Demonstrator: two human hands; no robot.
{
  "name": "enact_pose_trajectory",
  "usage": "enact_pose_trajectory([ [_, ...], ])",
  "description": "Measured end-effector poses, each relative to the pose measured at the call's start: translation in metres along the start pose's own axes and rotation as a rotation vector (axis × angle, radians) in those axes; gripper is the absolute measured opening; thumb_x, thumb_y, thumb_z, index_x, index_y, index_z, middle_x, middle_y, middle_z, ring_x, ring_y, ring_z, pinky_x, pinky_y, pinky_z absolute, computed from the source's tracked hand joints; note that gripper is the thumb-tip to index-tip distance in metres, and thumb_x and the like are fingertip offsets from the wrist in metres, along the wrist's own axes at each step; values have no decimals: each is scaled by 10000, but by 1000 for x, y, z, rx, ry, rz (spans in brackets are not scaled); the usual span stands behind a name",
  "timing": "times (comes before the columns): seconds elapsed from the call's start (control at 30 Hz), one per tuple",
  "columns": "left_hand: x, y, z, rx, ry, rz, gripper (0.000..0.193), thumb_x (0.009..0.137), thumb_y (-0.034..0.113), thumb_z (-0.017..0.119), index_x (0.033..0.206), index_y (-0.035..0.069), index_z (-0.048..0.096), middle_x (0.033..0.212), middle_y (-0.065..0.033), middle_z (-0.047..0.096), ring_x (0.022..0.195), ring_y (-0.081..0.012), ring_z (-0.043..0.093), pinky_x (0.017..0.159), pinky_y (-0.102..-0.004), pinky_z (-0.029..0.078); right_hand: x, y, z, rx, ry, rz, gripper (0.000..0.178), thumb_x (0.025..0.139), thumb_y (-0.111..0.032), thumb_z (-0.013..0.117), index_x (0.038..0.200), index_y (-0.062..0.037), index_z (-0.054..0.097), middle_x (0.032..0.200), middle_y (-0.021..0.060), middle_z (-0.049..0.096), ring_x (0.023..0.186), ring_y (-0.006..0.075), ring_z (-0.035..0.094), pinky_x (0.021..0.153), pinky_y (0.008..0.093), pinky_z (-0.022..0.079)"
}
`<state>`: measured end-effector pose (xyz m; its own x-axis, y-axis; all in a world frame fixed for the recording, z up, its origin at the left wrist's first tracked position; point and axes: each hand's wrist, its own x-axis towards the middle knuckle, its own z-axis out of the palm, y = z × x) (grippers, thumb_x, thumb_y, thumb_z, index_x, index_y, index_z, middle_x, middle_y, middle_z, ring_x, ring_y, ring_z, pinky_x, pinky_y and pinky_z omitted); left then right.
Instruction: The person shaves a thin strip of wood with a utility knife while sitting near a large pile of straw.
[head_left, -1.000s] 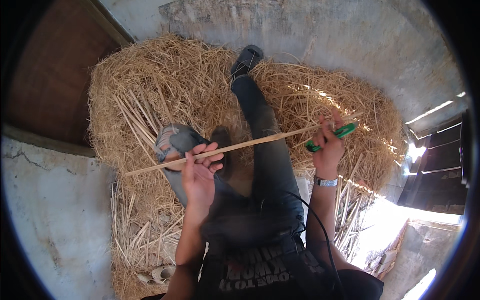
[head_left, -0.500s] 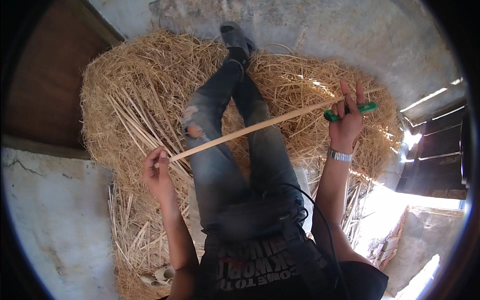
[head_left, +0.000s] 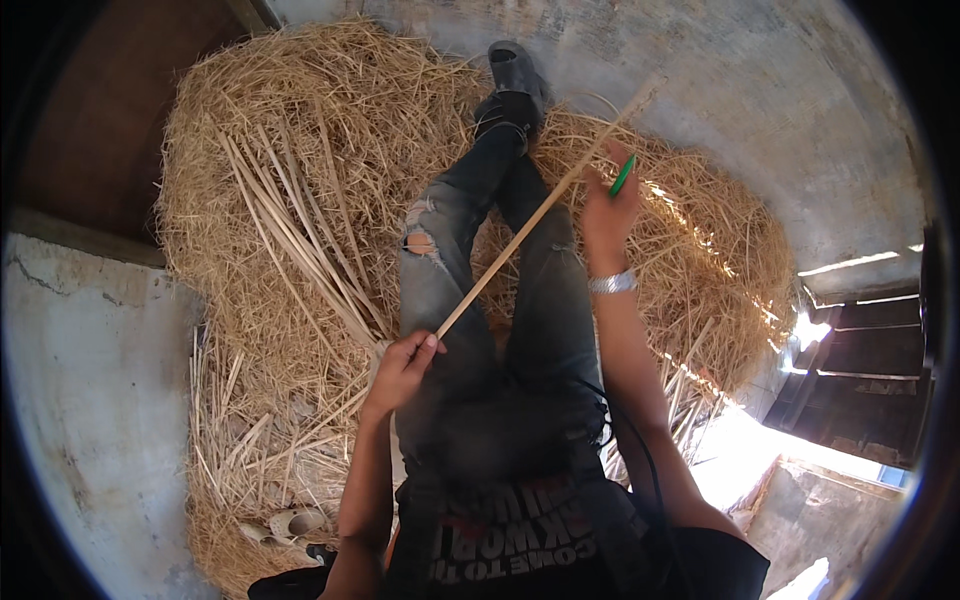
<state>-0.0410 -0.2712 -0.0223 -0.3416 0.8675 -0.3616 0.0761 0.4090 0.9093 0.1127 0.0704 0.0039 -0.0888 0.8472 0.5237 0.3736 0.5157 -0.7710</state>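
A long, pale, flat wooden strip [head_left: 520, 237] slants over my legs, its far end up near the wall. My left hand [head_left: 402, 372] pinches its near end between thumb and fingers, above my left thigh. My right hand [head_left: 608, 222] is by the strip's far part and holds a green utility knife [head_left: 623, 176]. The knife is seen almost edge-on, so its blade cannot be made out. Whether the right fingers also touch the strip is unclear, as they are slightly blurred.
Heaped shavings [head_left: 330, 90] surround my outstretched, crossed legs. A bundle of similar strips [head_left: 295, 235] lies on them at the left. Concrete walls [head_left: 700, 80] stand ahead and at the left [head_left: 90, 400]. Pale footwear [head_left: 298, 521] sits at the lower left, and dark slats [head_left: 870, 350] are at the right.
My left hand has moved right, toward my lap, with the strip's end. The strip now slants more steeply. My right hand has shifted left, and the knife has turned more upright.
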Motion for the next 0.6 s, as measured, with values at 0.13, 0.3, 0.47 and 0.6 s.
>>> enact_pose_trajectory([
  [0.13,26,-2,10,-377,-16,-137,329,1102,311,494,980,39,633,632,57,390,544,-55,349,508,-243,280,-99,-18,19,117,-488,327,230,834,-134,748,1034,-58,663,1055,150,670,1005,349,676,860,465,517],
  [0.3,49,3,14,-605,60,-271,297,1096,328,485,1018,61,589,619,80,321,504,-42,278,457,-245,187,-191,-16,18,13,-742,107,242,795,-198,726,960,-48,633,878,212,665,843,441,663,733,504,532],
  [0.47,52,10,26,-616,64,-307,281,1097,312,475,1024,58,571,622,86,304,499,-39,262,458,-244,173,-210,-17,14,-116,-829,212,198,784,-219,707,897,-60,675,793,213,693,807,440,686,727,529,550],
  [0.6,53,11,29,-607,53,-304,278,1099,301,472,1017,52,562,623,87,310,498,-36,262,458,-237,175,-186,-22,16,-319,-891,152,186,748,-224,706,859,-76,729,814,201,713,811,424,703,748,523,575],
])
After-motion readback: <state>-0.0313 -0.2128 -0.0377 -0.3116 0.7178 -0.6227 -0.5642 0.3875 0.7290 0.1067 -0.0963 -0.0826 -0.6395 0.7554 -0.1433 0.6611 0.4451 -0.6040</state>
